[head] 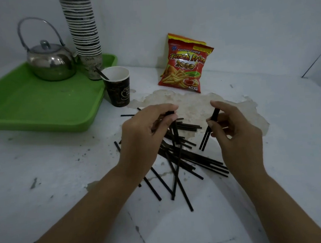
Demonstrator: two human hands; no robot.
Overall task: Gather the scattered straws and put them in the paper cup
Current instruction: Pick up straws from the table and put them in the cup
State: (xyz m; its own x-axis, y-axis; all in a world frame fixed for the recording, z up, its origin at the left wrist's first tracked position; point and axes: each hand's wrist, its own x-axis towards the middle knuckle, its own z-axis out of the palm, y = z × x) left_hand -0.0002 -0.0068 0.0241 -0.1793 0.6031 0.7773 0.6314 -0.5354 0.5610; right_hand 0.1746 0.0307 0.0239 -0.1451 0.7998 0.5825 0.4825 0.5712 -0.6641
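Several thin black straws [187, 157] lie scattered in a loose pile on the white table, in the middle of the view. My left hand [147, 133] hovers over the pile's left part and pinches a few black straws that hang down from its fingertips. My right hand [232, 127] holds two black straws [207, 133] upright, just right of the pile. A dark brown paper cup [117, 86] with a white inside stands behind the pile to the left, with one straw leaning in it.
A green tray [41, 108] at the back left carries a metal kettle [51, 62] and a tall stack of paper cups [85, 31]. A red snack bag [185, 62] leans against the back wall. A patch of peeled paint [231, 108] marks the table behind the hands.
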